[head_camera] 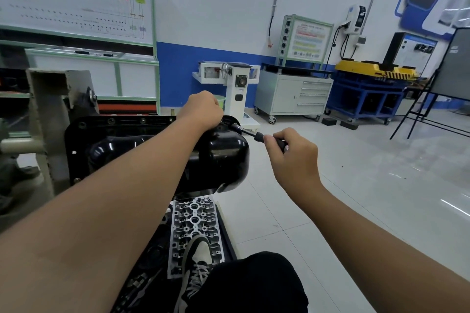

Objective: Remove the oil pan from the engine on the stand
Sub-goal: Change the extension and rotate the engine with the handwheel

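Note:
The glossy black oil pan (218, 157) sits on top of the engine on the beige stand (48, 99), its flange dotted with bolts. My left hand (201, 109) reaches over the pan and rests curled at the flange's far right corner; what its fingers hold is hidden. My right hand (292, 152) grips the black handle of a ratchet wrench (256, 134). The wrench head meets the flange corner right beside my left hand.
A cylinder head (195, 226) lies on the stand's lower tray below the pan, beside my shoe (195, 269). A white pedestal stand (236, 89), a wheeled cabinet (292, 94) and a blue bench (368, 96) line the far wall. Tiled floor (356, 185) spreads out to the right.

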Demonstrator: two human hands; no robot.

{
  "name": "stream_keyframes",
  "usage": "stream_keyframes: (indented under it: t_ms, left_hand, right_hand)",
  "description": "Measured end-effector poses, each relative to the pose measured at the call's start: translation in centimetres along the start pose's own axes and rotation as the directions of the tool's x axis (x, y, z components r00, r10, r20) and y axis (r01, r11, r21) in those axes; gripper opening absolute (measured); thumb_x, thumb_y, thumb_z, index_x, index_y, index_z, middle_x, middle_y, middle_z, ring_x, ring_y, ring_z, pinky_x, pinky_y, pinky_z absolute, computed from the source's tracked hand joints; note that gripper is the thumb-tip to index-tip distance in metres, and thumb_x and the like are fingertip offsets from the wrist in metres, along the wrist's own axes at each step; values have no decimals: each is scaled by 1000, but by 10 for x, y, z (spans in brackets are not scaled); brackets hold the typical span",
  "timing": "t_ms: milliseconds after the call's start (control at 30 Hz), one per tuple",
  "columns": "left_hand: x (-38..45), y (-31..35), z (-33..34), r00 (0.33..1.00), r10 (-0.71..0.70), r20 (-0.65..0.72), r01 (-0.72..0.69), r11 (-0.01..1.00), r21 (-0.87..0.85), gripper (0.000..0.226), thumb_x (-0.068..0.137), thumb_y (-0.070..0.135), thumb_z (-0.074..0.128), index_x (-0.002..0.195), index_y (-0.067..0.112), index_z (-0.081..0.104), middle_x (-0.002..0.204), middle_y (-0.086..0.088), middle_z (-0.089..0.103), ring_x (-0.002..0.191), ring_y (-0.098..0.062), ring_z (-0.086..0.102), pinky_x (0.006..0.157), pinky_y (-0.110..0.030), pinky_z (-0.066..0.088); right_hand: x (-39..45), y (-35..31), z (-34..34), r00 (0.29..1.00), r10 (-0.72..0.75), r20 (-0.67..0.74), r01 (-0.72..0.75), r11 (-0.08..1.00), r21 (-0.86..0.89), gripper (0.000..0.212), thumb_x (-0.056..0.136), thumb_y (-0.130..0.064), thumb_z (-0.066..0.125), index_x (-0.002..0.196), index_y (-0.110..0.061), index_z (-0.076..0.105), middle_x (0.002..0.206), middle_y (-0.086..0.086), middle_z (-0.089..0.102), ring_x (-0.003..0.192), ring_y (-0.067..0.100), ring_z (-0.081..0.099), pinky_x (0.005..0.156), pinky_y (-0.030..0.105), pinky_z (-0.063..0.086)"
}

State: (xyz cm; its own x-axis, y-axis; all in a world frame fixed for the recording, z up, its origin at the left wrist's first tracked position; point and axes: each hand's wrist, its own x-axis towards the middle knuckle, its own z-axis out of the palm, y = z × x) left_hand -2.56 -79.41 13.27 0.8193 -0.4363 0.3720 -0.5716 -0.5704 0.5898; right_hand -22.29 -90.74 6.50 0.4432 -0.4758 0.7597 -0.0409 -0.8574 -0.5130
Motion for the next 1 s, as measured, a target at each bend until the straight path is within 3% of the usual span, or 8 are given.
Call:
stream_keyframes:
  t_ms: [100,167,300,533,1000]
  left_hand:
    - [-1,0,-1,1000,6,-7,-6,1000,0,32,85,6,47,100,9,76,103,-13,72,75,-25,54,77,-43,58]
    - [-2,0,-1,1000,9,-9,-9,1000,0,32,85,5,47,99,9,76,103,-13,72,75,-25,54,79,-44,59]
    - [-4,1,-2,1000,11,-7,-11,1000,0,33,86,4,46,100,9,76,104,-13,70,77,-25,54,83,-46,58]
    - [-6,2,-5,1000,12,12,-12,1000,-18,32,88,6,46,97,14,75,100,-8,67,87,-29,64,87,-44,59]
    - [-6,3,-4,999,33,21,-34,999,7,31,89,8,47,98,18,74,102,-5,68,79,-20,58,74,-36,52]
  right_hand:
    - [1,-9,3,960,279,-16,-273,947,168,24,97,-33,67,76,-22,62,64,-16,61,60,3,54,51,10,37]
    - [1,-12,4,927,370,-52,-351,911,218,28,97,-34,66,73,-23,60,64,-11,60,60,-4,54,51,8,39]
    - [1,-17,3,924,382,-29,-366,904,221,28,97,-36,66,74,-21,61,67,-9,59,58,1,53,50,10,38]
    - [1,-23,4,919,389,-62,-367,902,226,28,98,-32,65,74,-18,60,67,-9,58,60,-6,52,53,6,38]
    - [1,-29,7,900,428,-83,-403,889,216,27,98,-31,65,74,-20,59,70,-9,60,61,-9,53,53,5,38]
